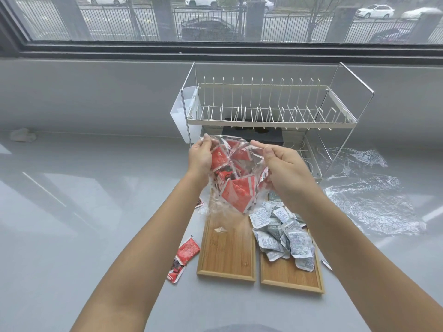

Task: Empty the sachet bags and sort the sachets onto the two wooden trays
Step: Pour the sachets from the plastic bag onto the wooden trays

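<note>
I hold a clear plastic bag (236, 173) full of red sachets up above the far end of the left wooden tray (226, 250). My left hand (200, 159) pinches the bag's top left edge and my right hand (285, 168) grips its right side. The left tray holds only a small scrap of clear plastic (220, 230). The right wooden tray (291, 276) carries a heap of several grey and white sachets (281, 233). One red sachet (183, 258) lies on the counter left of the trays.
A two-tier wire dish rack (271, 111) with a white cutlery holder (183, 113) stands behind the trays. An empty crumpled clear bag (369, 192) lies on the grey counter to the right. A crumpled white scrap (22, 135) sits far left by the wall.
</note>
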